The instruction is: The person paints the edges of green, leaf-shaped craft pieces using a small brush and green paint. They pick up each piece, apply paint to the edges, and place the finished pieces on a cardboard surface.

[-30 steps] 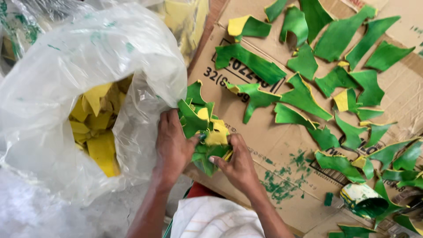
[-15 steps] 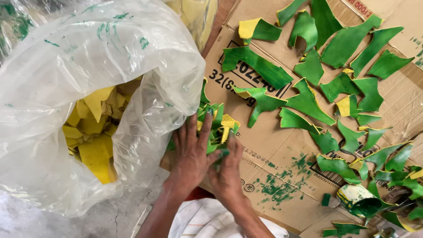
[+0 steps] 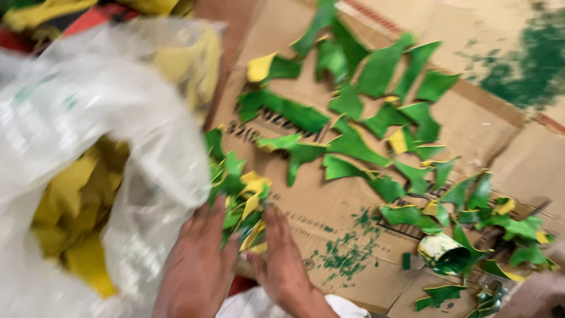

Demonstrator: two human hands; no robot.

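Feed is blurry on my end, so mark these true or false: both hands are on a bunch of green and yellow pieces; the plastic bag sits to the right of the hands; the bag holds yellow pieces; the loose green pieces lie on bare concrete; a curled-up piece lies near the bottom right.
1. Left hand and right hand press a bunch of green and yellow pieces between them. True.
2. The plastic bag sits to the right of the hands. False: it is on their left.
3. The bag holds yellow pieces. True.
4. The loose green pieces lie on bare concrete. False: they lie on flattened cardboard.
5. A curled-up piece lies near the bottom right. True.
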